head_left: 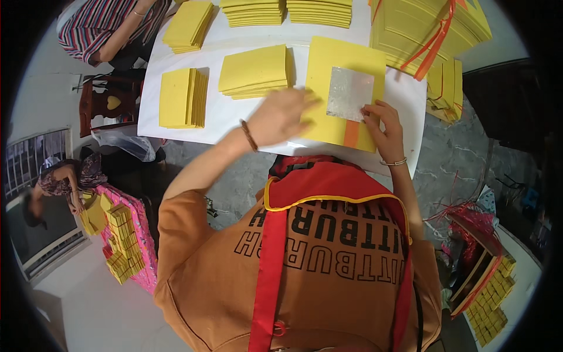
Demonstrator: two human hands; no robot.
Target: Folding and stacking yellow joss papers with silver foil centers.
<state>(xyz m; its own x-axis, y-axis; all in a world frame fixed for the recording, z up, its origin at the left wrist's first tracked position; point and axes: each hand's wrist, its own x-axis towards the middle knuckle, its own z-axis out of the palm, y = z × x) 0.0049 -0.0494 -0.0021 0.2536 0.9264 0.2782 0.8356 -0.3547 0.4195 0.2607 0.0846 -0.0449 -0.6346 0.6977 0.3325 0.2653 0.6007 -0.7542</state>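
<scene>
A large yellow paper sheet (319,58) lies on the white table in front of me. On it is a square of silver foil (350,91), with an orange strip (351,135) below the foil. My right hand (386,129) has its thumb and fingertips closed at the foil's lower right corner. My left hand (284,117) is over the sheet's left edge, slightly blurred, fingers apart and holding nothing. Left of the sheet lie a fanned stack of yellow paper (255,70) and another yellow stack (183,98).
More yellow stacks (319,12) line the table's (214,132) far side. Large yellow bundles with red ribbon (437,44) stand at the right. A person in a striped top (111,26) sits far left; another person (58,179) works beside a pink-covered table of yellow bundles (126,246).
</scene>
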